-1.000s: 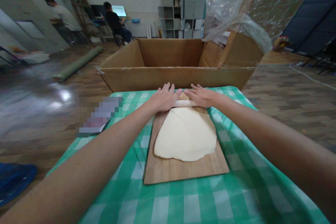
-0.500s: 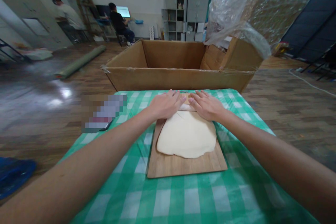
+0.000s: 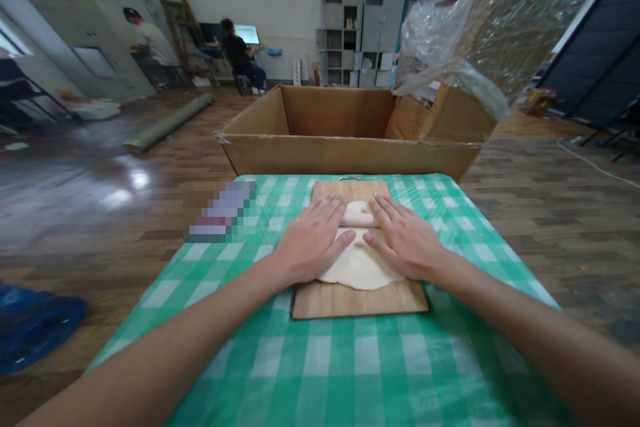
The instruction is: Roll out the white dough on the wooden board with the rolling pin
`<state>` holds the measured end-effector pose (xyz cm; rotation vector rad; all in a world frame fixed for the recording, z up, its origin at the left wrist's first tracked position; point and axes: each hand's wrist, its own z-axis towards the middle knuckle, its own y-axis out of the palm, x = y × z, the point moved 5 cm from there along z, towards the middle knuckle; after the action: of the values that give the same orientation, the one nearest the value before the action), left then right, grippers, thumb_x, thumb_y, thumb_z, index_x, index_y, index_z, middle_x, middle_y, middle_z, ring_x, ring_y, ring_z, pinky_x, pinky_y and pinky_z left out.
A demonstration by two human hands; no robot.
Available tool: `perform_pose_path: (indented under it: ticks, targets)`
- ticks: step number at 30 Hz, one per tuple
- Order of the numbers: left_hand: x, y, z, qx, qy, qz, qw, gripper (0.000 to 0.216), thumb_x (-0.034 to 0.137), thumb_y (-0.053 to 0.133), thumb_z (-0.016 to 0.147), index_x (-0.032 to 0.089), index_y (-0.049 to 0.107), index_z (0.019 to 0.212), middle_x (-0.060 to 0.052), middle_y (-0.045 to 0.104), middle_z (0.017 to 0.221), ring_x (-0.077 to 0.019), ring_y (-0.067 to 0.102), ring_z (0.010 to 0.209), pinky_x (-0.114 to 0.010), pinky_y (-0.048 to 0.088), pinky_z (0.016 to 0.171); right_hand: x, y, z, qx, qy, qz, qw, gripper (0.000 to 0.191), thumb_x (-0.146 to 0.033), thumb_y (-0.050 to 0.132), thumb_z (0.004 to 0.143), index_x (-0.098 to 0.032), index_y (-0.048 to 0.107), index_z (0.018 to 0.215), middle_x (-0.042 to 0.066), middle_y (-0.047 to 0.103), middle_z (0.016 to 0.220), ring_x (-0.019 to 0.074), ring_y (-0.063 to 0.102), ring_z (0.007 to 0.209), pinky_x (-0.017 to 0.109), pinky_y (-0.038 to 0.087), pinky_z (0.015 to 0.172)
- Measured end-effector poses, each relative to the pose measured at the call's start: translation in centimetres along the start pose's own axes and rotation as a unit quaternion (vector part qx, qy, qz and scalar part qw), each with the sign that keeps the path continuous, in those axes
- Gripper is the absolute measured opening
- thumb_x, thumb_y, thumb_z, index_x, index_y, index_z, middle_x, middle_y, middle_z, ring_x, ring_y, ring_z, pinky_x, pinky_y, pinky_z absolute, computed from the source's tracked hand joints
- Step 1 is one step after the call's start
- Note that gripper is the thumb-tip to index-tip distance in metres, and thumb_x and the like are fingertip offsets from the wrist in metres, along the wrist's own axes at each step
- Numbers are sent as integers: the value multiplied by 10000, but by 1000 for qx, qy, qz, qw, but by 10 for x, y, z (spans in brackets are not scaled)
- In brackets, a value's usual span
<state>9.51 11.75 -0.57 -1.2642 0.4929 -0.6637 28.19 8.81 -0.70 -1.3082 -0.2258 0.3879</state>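
Note:
A sheet of pale dough lies spread on a wooden board. Across it runs a light-coloured rolling pin, whose ends are hidden beneath my hands. My left hand rests flat over the pin's left end, fingers stretched forward. My right hand lies the same way on the right end, with its thumb pointing inward over the dough. Neither hand has its fingers wrapped round the pin. Some dough shows beyond the pin, towards the board's far end.
A green-and-white checked cloth covers the table. At its left edge sits a blurred-out, phone-like object. A large open cardboard box stands just past the table. Blue plastic lies at lower left, and two people are in the background.
Both hands and the rolling pin have come back towards me over the dough. The far end of the board and its metal handle now show more. The camera view has shifted slightly.

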Motion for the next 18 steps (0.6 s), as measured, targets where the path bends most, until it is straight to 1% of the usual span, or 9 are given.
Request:
perform_pose_path:
  ticks: [2,6,8,10,13,15,16,18]
  targets:
    - [6,-3,-10,-8,-5,-6,1000,713,567,214,1091,111,352,1622,-137,341,1703,-274,271,1601,-452,180,1323,-5,-2,-10,-1,-4,-2,1000,874,-690,211,1052,-44,365,1621,213,323,1689,356,287,1575,511,263,1277]
    - [15,-9,-27,-14,-7,-18,1000,731,580,253,1082,118,294,1648,-144,293,1719,-295,242,1609,-487,210,1316,-15,-8,-27,-5,-18,2,1000,874,-703,246,1045,-71,337,1641,192,312,1698,345,280,1579,512,252,1288]
    - [21,-11,-39,-4,2,-19,1000,738,575,293,1078,122,258,1660,-145,272,1726,-299,219,1615,-499,217,1314,-22,-11,-39,-1,-24,4,1000,882,-709,277,1040,-75,311,1652,191,298,1703,343,270,1583,523,243,1292]
    - [29,-13,-54,9,21,-19,1000,736,550,341,1075,123,239,1665,-143,257,1732,-285,197,1622,-484,220,1316,-32,-14,-53,3,-31,6,999,900,-717,317,1030,-76,282,1661,192,268,1713,346,230,1595,540,238,1293]
    - [42,-21,-74,29,39,-21,999,728,515,414,1060,116,274,1653,-144,271,1729,-281,212,1619,-458,252,1306,-45,-18,-73,17,-40,12,999,907,-703,374,1025,-83,242,1672,193,222,1726,343,159,1612,556,238,1290]
    - [45,-34,-76,39,45,-31,998,701,516,444,1048,109,366,1614,-158,353,1694,-303,298,1587,-472,286,1285,-51,-20,-82,23,-47,21,998,894,-683,398,1027,-84,242,1672,195,221,1727,339,154,1614,552,241,1289]
    - [43,-41,-72,37,47,-42,997,651,514,443,1049,123,449,1569,-156,441,1646,-310,382,1543,-478,319,1263,-53,-21,-83,25,-50,28,998,891,-678,413,1025,-81,254,1668,200,238,1722,342,169,1611,550,244,1288]
    - [33,-53,-51,22,38,-75,996,505,486,408,1063,179,641,1389,-123,654,1446,-297,583,1359,-469,419,1171,-52,-25,-82,29,-54,41,997,882,-669,454,1015,-78,296,1651,207,307,1700,355,234,1592,549,270,1276]
